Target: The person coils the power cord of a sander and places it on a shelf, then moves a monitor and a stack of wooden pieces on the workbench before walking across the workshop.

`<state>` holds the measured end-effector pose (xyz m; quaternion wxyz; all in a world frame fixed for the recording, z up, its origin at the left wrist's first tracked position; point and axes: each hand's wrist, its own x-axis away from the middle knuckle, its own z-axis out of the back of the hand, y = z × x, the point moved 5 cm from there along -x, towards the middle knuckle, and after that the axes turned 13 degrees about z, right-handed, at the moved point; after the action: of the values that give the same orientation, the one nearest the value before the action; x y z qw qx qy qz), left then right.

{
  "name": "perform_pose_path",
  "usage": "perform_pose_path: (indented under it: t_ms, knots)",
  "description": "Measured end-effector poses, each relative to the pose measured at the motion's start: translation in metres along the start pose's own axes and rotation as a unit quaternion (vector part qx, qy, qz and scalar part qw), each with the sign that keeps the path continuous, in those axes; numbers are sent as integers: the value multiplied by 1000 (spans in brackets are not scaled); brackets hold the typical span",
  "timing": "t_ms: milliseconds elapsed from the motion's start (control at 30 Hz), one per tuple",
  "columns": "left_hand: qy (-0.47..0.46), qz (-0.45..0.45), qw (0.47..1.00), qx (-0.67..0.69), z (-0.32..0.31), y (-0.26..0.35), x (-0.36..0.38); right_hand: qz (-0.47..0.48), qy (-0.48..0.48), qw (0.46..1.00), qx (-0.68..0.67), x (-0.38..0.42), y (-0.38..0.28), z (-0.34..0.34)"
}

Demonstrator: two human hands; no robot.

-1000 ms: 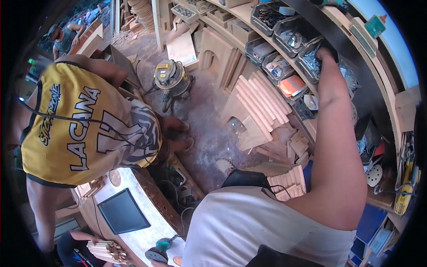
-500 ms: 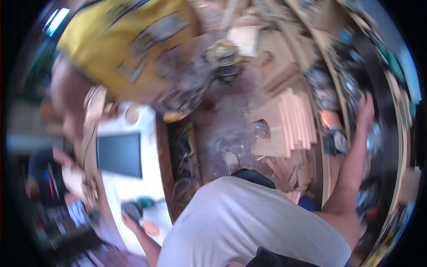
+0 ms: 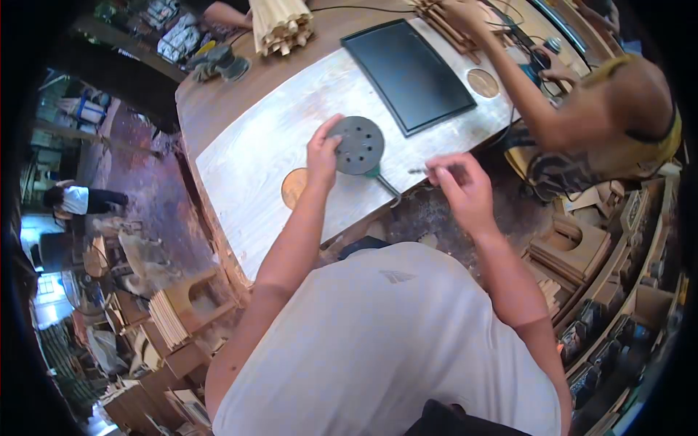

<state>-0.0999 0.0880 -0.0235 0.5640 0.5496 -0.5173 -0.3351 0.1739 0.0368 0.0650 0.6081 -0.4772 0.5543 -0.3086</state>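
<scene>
My left hand [image 3: 323, 154] grips the left edge of a round sander [image 3: 359, 147], whose dark pad with several holes faces up above the white-topped workbench [image 3: 254, 174]. My right hand [image 3: 463, 185] is raised at the bench's near edge, its fingers pinched on a small thin dark piece [image 3: 417, 171]. The sander's cable end hangs between the two hands. A round tan disc [image 3: 294, 188] lies on the bench beside my left wrist. Behind the sander rests a dark flat panel [image 3: 409, 76].
At the right, a co-worker in yellow [image 3: 632, 123] leans over the bench with both arms. Bundled wood strips [image 3: 280, 25] and another sander [image 3: 227, 62] lie on the far side. Another person [image 3: 83, 200] is far left. Stacked wooden parts [image 3: 574, 247] stand right.
The view has swung round to the bench. My right hand has come from the shelf to the bench with a small piece in it. The sander in my left hand now shows its pad upward.
</scene>
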Motion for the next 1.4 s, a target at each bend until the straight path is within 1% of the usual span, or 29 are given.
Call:
perform_pose_path:
  t_ms: [100,133,200,267,333,400,433,533,600,667,967,1100,1167,1267,1333,1367,1400]
  knots:
    - [-25,-12,1000,5,2,-7,-4,31,-63,996,48,-53,3,-58]
    - [-22,-8,1000,15,3,-9,-5,54,-79,992,83,-65,9,-73]
    - [-38,-28,999,9,2,-8,-6,63,-115,979,157,-83,27,-91]
    - [-36,-19,999,24,3,-9,-7,49,-129,973,183,-93,41,-101]
    - [-56,-4,997,60,3,-9,-9,36,-145,967,208,-98,52,-106]
    - [-50,-8,998,48,6,-5,-8,44,-129,970,202,-100,56,-109]
    - [-50,-6,998,41,7,-3,-7,30,-125,968,215,-101,53,-111]
    - [-53,-2,998,34,8,-6,-11,19,-132,972,192,-103,60,-116]
    - [-57,-2,998,33,9,-7,-13,23,-135,970,202,-104,58,-119]
    - [-43,-37,998,-4,9,-4,-13,23,-138,967,214,-104,57,-120]
    - [-55,-35,998,-5,8,-5,-16,44,-145,957,246,-112,52,-125]
    - [-55,-40,998,-2,8,-2,-17,35,-155,950,268,-110,53,-126]
    - [-60,-28,998,-9,7,-3,-17,34,-157,945,284,-113,51,-126]
    - [-60,-26,998,-6,8,-2,-18,19,-146,941,305,-122,47,-125]
    - [-55,-30,998,-12,8,-2,-19,-31,-222,878,424,-133,33,-132]
    - [-49,-35,998,-19,9,-2,-20,-30,-221,877,425,-142,24,-135]
    - [-51,-37,998,-17,8,-2,-21,-27,-292,832,471,-150,18,-142]
